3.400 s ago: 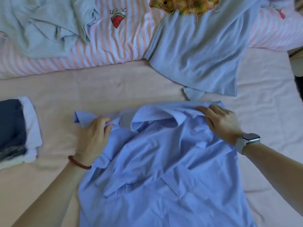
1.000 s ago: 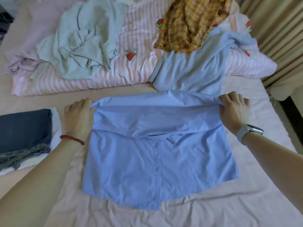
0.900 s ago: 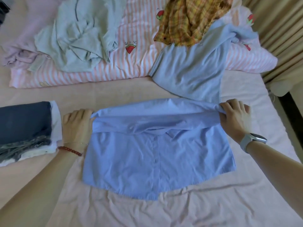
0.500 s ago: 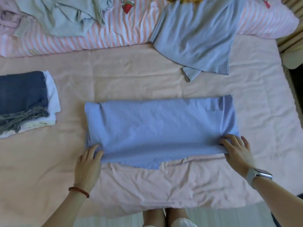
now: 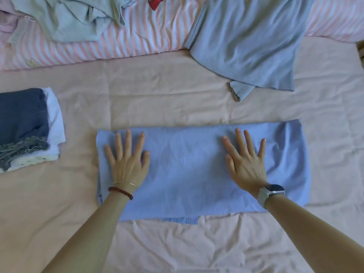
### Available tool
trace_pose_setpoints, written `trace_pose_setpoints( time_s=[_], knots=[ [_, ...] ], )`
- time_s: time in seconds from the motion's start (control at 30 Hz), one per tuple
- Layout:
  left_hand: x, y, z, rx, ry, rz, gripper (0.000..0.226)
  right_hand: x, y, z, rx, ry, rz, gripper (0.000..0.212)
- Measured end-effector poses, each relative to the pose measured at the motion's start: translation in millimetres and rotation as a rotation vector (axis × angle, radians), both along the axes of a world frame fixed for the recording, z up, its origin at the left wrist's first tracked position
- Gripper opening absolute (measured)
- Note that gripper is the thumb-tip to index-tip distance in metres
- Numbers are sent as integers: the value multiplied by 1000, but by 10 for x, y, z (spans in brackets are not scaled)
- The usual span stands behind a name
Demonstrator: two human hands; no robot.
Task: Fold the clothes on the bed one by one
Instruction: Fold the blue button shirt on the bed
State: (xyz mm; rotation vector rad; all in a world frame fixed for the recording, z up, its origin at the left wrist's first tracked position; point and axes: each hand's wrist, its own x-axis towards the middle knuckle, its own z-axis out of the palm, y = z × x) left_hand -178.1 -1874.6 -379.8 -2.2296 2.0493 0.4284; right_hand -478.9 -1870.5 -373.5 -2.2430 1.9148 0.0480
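Shirt [image 5: 197, 170], folded, lies long axis left-right; left hand [image 5: 128, 160] and right hand [image 5: 246, 164] press flat, grip open.

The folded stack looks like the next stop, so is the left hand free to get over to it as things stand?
Probably yes. The left hand lies flat and open on the blue shirt, gripping nothing, and only bare sheet lies between it and the folded stack to its left.

Two hands are seen, the left hand [image 5: 127, 160] and the right hand [image 5: 245, 161]. One folded blue shirt [image 5: 197, 170], one grey-blue garment [image 5: 248, 42] and one pale green garment [image 5: 65, 18] are counted. One stack of folded clothes [image 5: 25, 127] is seen. One bracelet [image 5: 120, 192] and one watch [image 5: 270, 193] are worn.
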Motion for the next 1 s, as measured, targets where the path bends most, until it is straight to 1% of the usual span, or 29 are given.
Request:
trace_pose_setpoints(
  time_s=[0.1, 0.17, 0.23, 0.3, 0.33, 0.37, 0.4, 0.47, 0.5, 0.57, 0.67, 0.73, 0.83, 0.9, 1.0],
  knots=[
    [291, -150, -356, 35, -15, 233, 54, -221, -273, -256, 73, 55, -87, 56],
    [490, -188, -496, 137, -6, 359, 52, -553, -351, -368, 120, 95, -231, 58],
    [568, -218, -502, 211, 20, 377, 52, -897, -371, -378, 166, 126, -327, 56],
    [537, -233, -419, 193, 44, 387, 50, -1130, -351, -322, 162, 138, -301, 50],
    [496, -222, -369, 185, 23, 374, 48, -1193, -342, -277, 136, 113, -287, 48],
    [441, -196, -315, 178, -14, 359, 46, -1229, -323, -226, 95, 62, -306, 48],
    [360, -146, -257, 153, -30, 369, 47, -1254, -295, -176, 37, -17, -370, 48],
    [101, -8, -115, 38, 10, 394, 53, -1316, -239, -75, -78, -232, -589, 50],
    [-80, 76, -30, -12, 42, 368, 54, -1350, -190, -28, -88, -345, -696, 48],
    [-495, 252, 99, -48, 87, 227, 59, -1398, -67, 28, 3, -515, -854, 41],
    [-1085, 489, 136, -3, 97, -41, 60, -1434, 97, 15, 205, -613, -995, 33],
    [-1344, 533, 106, 24, 69, -124, 58, -1455, 133, -11, 267, -665, -1041, 30],
    [-1472, 499, 13, 99, 19, -137, 59, -1494, 109, -19, 300, -719, -1039, 29],
    [-1454, 482, -49, 171, -11, -137, 61, -1534, 96, 6, 324, -816, -1018, 22],
    [-1424, 473, -168, 218, -24, -131, 65, -1568, 92, 97, 412, -1014, -1024, 10]
  ],
)
